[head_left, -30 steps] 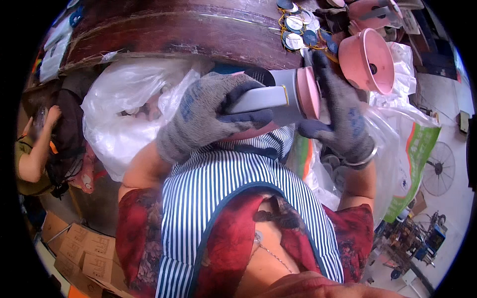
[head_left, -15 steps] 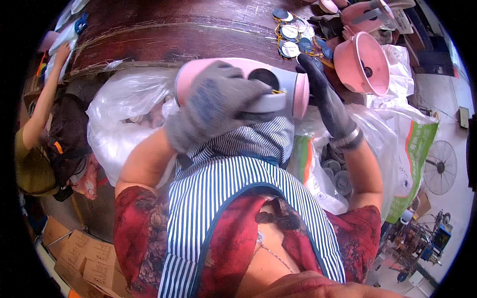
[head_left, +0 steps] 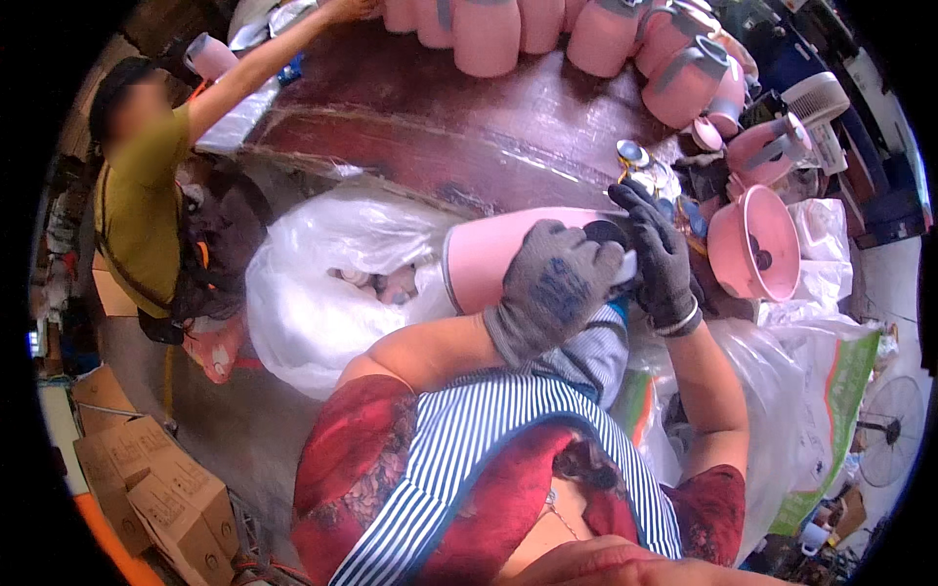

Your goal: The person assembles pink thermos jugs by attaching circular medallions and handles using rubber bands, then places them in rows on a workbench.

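A pink vacuum jug [head_left: 482,256] lies on its side across my lap, its wide base to the left and its lid end to the right. My gloved left hand [head_left: 555,288] is closed round the grey handle side of it, fingers curled near a dark round spot [head_left: 606,234]. My gloved right hand [head_left: 664,256] lies against the lid end, fingers stretched up along it. That hand hides most of the lid, and its thumb is not clearly visible.
Pink jugs [head_left: 486,37] stand along the far side of the dark red table [head_left: 391,127]. Small round discs [head_left: 633,153] and a pink basin [head_left: 721,256] are at the right. A plastic bag [head_left: 293,283] sits left of my lap. A co-worker [head_left: 147,215] reaches across the table.
The view has swung, bringing the jugs on the table and more of the co-worker into sight. My right hand now covers more of the jug's lid end, and my left hand sits closer to it.
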Demonstrator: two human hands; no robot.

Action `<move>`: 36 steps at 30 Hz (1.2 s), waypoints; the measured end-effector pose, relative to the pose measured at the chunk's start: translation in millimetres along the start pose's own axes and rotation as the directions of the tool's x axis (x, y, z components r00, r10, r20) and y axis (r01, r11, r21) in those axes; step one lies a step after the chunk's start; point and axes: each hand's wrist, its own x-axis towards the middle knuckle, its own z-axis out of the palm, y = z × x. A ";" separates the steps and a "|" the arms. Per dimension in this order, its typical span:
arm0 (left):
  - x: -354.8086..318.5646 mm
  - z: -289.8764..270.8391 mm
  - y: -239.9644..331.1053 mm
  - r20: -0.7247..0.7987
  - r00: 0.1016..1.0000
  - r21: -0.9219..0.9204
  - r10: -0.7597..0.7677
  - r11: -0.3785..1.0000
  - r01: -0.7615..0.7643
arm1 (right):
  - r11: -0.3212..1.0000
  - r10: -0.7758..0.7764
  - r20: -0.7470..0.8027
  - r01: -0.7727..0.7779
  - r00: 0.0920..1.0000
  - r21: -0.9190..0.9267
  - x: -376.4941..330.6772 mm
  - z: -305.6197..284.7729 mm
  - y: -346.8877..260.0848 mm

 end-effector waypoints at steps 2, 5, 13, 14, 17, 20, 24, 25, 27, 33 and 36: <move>7.3 -11.0 -27.2 0.106 0.991 0.010 -0.080 0.997 0.080 | 0.998 -0.063 -0.072 0.063 0.995 -0.012 10.4 9.6 -5.8; 24.8 -45.6 -81.8 -0.249 0.947 -0.150 -0.204 0.974 0.170 | 0.952 -0.305 -0.254 0.288 0.918 -0.104 2.5 27.7 -30.3; -27.7 -83.1 -260.4 -0.735 0.522 -0.169 -0.433 0.862 0.478 | 0.996 0.077 -0.311 -0.056 0.947 0.075 -65.3 13.6 22.4; -34.1 -79.8 -285.8 -0.760 0.401 -0.245 -0.511 0.797 0.551 | 0.995 0.105 -0.336 -0.097 0.936 0.040 -75.9 9.2 24.0; -25.3 -80.1 -339.7 -0.805 0.391 -0.132 -0.446 0.777 0.615 | 0.929 0.051 -0.476 -0.216 0.878 -0.300 -124.0 -9.7 35.2; -29.1 -89.5 -416.1 -0.629 0.662 0.144 -0.406 0.777 0.613 | 0.822 -0.103 -0.659 -0.310 0.745 -0.479 -188.5 -33.1 56.7; -38.4 -47.6 -444.3 -0.745 0.512 0.276 -0.428 0.501 0.820 | 0.458 -0.230 -0.829 -0.695 0.509 -0.554 -313.2 -75.5 82.2; -10.2 -33.2 -409.9 -0.781 0.511 0.246 -0.360 0.575 0.780 | 0.330 -0.181 -0.876 -0.812 0.447 -0.482 -352.4 -81.9 89.2; 37.3 -22.2 -375.2 -0.634 0.772 0.403 -0.039 0.835 0.373 | 0.028 0.009 -0.929 -0.929 0.370 -0.370 -411.6 -97.6 116.0; 226.1 18.0 -347.4 -0.391 0.920 0.444 -0.010 0.874 0.198 | -0.417 0.702 -0.543 -0.351 0.461 -0.838 -456.4 -135.6 227.9; 266.2 42.8 -372.1 -0.423 0.869 0.577 -0.257 0.663 0.476 | -0.330 0.832 -0.249 0.082 0.496 -0.940 -452.8 -152.4 279.5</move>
